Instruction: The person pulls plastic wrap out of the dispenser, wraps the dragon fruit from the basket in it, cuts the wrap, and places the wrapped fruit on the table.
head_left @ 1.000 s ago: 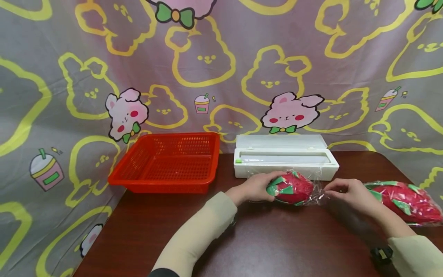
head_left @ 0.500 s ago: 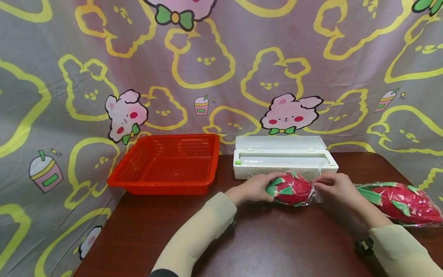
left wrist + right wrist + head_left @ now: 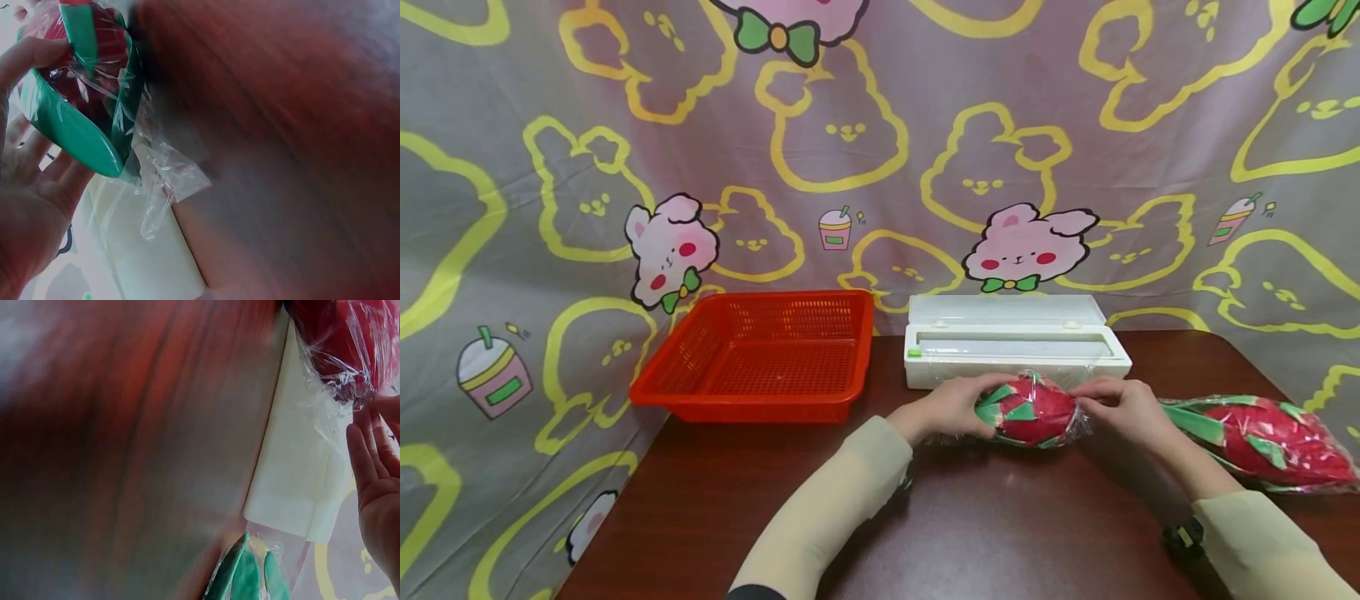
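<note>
A red dragon fruit [image 3: 1037,412] with green scales, wrapped in clear cling film, is held just above or on the dark table; I cannot tell which. My left hand [image 3: 951,408] grips its green-scaled left end, thumb in front and the other fingers behind. Loose film [image 3: 172,175] sticks out past that end in the left wrist view. My right hand [image 3: 1123,412] pinches the gathered film at the fruit's red right end. In the right wrist view, thumb and fingers of that hand [image 3: 381,487] meet at the bunched film [image 3: 350,387].
Behind the hands stands a white cling film dispenser [image 3: 1015,379], its lid raised and a roll inside. A red plastic basket [image 3: 752,408] is at the back left. Another film-wrapped dragon fruit [image 3: 1277,442] lies at the right, near the right forearm.
My right hand has moved left from the loose film tail to the fruit's right end, bunching the film there. The left hand keeps its grip in about the same place.
</note>
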Action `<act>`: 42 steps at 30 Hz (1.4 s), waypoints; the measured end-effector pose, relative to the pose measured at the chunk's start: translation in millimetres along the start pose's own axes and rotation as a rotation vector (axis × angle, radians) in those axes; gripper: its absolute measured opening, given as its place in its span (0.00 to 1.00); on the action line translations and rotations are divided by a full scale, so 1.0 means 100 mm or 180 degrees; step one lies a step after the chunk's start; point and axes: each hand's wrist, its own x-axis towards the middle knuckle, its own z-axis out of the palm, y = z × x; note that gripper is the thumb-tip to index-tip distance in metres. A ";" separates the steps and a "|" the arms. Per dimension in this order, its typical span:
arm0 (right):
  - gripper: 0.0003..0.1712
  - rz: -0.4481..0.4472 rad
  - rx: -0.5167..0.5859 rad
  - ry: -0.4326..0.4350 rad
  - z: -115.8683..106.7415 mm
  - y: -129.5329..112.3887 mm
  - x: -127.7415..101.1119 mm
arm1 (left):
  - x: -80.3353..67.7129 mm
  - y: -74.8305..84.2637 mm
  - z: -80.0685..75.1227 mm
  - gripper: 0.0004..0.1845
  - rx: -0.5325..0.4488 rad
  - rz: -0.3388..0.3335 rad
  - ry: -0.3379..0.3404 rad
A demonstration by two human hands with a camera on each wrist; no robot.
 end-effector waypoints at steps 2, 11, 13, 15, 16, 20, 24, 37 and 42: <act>0.11 -0.0144 -0.0033 -0.0026 0.01 0.00 -0.01 | 0.01 -0.01 -0.01 0.45 -0.0062 -0.0015 -0.0003; 0.29 0.0079 -0.0222 -0.0370 0.01 -0.07 -0.02 | 0.06 -0.05 -0.05 0.43 -0.0442 0.0021 -0.0103; 0.31 0.0077 -0.0275 -0.0389 0.02 -0.08 -0.01 | 0.06 -0.05 -0.06 0.42 -0.0484 0.0029 -0.0136; 0.31 0.0065 -0.0303 -0.0379 0.02 -0.09 -0.01 | 0.06 -0.05 -0.07 0.42 -0.0511 0.0042 -0.0170; 0.31 0.0059 -0.0304 -0.0376 0.03 -0.09 -0.01 | 0.05 -0.05 -0.07 0.42 -0.0504 0.0048 -0.0175; 0.31 -0.0001 -0.0309 -0.0353 0.04 -0.09 0.00 | 0.03 -0.05 -0.07 0.43 -0.0497 0.0058 -0.0157; 0.31 -0.0008 -0.0322 -0.0379 0.03 -0.09 0.02 | 0.02 -0.05 -0.08 0.43 -0.0489 0.0057 -0.0127; 0.41 -0.0006 -0.0311 -0.0457 0.03 -0.20 0.00 | 0.07 -0.05 -0.07 0.43 -0.0452 0.0115 -0.0188; 0.48 -0.0094 -0.0212 -0.0588 0.11 -0.19 0.03 | 0.07 -0.06 -0.05 0.44 -0.0431 0.0062 -0.0197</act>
